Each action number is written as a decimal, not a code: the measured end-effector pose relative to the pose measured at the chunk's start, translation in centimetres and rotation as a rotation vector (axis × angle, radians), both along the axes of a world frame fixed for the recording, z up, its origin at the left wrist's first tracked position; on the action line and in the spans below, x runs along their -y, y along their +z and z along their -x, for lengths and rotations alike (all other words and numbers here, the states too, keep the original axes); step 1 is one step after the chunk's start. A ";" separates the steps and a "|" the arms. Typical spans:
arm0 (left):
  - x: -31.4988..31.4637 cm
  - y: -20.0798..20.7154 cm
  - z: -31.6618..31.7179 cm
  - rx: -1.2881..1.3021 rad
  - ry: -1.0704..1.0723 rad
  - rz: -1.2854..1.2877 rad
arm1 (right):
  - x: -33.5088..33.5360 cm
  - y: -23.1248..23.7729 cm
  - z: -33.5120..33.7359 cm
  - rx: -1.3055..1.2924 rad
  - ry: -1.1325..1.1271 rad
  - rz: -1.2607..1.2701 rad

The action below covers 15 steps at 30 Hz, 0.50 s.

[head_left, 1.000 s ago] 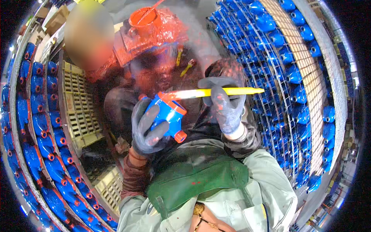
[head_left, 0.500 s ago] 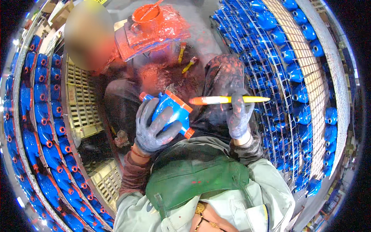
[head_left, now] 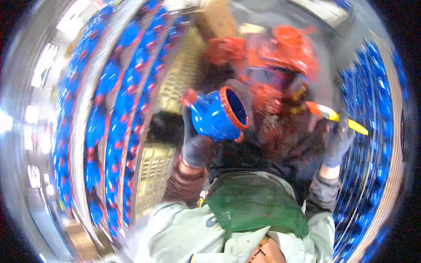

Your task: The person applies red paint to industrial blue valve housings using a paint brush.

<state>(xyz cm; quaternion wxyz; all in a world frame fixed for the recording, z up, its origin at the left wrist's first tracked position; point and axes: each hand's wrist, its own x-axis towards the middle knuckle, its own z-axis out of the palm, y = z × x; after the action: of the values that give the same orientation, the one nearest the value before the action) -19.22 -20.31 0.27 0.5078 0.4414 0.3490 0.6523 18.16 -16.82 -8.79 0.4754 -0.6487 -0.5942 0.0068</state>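
My left hand [head_left: 197, 151] is closed around the lower left side of a glossy blue valve body [head_left: 209, 117] with red-painted rims. Its wide round opening faces right, and a small red-ended neck sticks out to the left. Off to the right, my right hand [head_left: 337, 143] grips a paintbrush [head_left: 358, 127] with a yellow handle. The brush's red-orange tip points left, apart from the valve body. Both hands wear grey gloves, and motion blurs them.
A red-smeared paint pot [head_left: 289, 46] stands on a paint-covered block ahead. Racks of blue valve bodies [head_left: 107, 81] line the left, with more on a wire rack [head_left: 366, 153] at right. Yellowish plastic crates [head_left: 154, 168] sit beside the left rack.
My view has swung left. The valve body has turned so its wide opening shows, and the brush, earlier close to its rim, is now farther away.
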 end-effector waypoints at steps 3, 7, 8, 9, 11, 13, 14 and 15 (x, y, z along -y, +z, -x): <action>0.5 3.2 4.7 0.118 0.041 -0.067 | -3.0 -3.9 1.6 -0.576 0.153 -0.216; 5.7 9.2 11.1 -0.128 0.330 -0.089 | -2.5 -5.1 3.3 -0.807 0.439 0.140; 7.4 11.2 12.1 -0.363 0.472 -0.118 | -2.6 -6.6 2.4 -0.870 0.482 0.280; 8.8 13.9 11.7 -0.504 0.676 -0.071 | -2.7 -7.7 1.4 -0.918 0.509 0.421; 11.7 17.8 13.8 -0.813 0.933 -0.003 | -3.0 -8.6 1.1 -0.885 0.602 0.366; 14.9 19.9 18.7 -1.265 1.167 -0.049 | -2.9 -7.7 2.6 -0.986 0.562 0.286; 15.7 20.9 19.1 -1.128 1.173 0.069 | -2.9 -7.2 2.3 -0.999 0.574 0.293; 17.0 21.5 21.5 -1.087 1.162 0.128 | -2.9 -6.8 1.9 -1.015 0.586 0.298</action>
<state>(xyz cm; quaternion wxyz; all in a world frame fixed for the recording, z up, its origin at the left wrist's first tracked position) -40.76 -37.28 21.79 -0.1305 0.4151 0.7589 0.4846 16.22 -13.94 -15.55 0.5819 -0.4334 -0.4398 0.5292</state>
